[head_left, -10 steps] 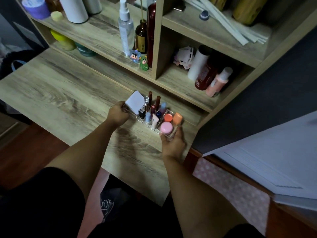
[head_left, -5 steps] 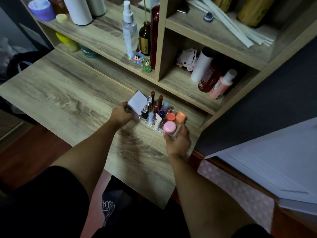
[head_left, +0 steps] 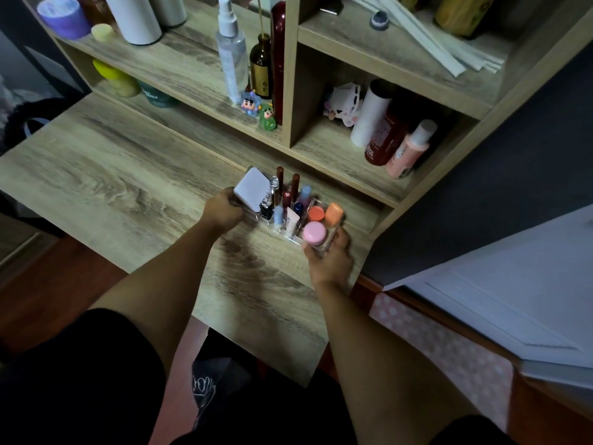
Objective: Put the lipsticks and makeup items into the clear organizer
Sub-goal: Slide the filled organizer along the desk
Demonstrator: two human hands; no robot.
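Since the earlier frame, the clear organizer (head_left: 316, 250) has shifted slightly toward the wooden desktop's (head_left: 112, 187) right edge. The left hand (head_left: 223, 210) and right hand (head_left: 329, 260) clamp its ends, fingers curled around it. Wooden shelves (head_left: 337, 155) stand behind.

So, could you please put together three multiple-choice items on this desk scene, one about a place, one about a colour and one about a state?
1. Where does the clear organizer sit?
A. on the upper shelf
B. on the desk, in front of the shelf unit
C. on the floor

2. What colour is the round lid nearest the right hand?
A. pink
B. green
C. black

3. How are the hands placed?
A. both resting in the lap
B. one on each end of the organizer
C. both on the spray bottle

Answers: 1 B, it stands on the desktop below the shelves. 2 A, the lid is plainly pink. 3 B, the left hand grips the left end and the right hand the right end.
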